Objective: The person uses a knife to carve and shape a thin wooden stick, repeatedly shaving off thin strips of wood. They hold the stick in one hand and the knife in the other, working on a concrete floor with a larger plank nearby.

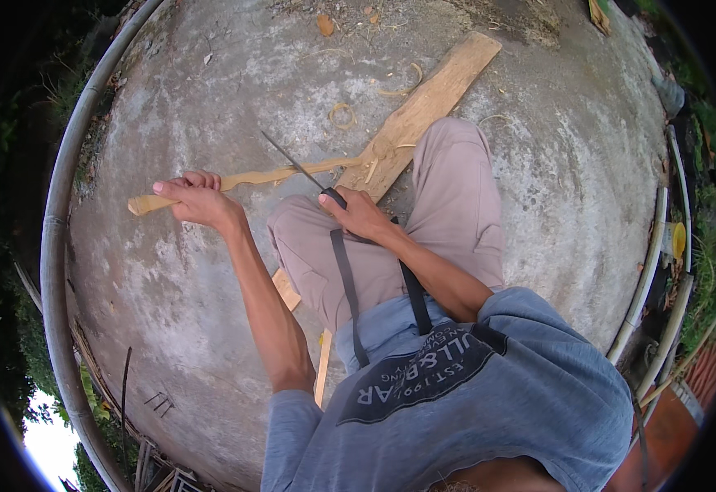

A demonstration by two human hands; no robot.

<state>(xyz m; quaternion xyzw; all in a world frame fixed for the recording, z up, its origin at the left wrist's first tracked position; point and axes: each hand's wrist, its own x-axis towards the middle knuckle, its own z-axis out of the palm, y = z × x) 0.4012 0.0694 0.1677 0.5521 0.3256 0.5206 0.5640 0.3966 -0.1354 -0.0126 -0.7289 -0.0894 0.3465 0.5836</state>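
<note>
My left hand (200, 201) is wrapped round a long, slightly wavy wooden stick (264, 175) near its left end. The stick slopes across to a wooden plank (411, 119) on the ground, and its far end lies over the plank. In my right hand (358, 217) is a knife (290, 159), gripped by its black handle in front of my lap. Its thin dark blade points up and left and crosses the stick; whether the edge touches the wood I cannot tell.
Curled shavings (342, 116) lie on the grey concrete floor (186, 303) beside the plank. Another piece of wood (286, 289) shows by my left leg. A curved bamboo pole (56, 205) borders the left side, and more poles (649, 262) lie along the right. A dry leaf (325, 25) is farther ahead.
</note>
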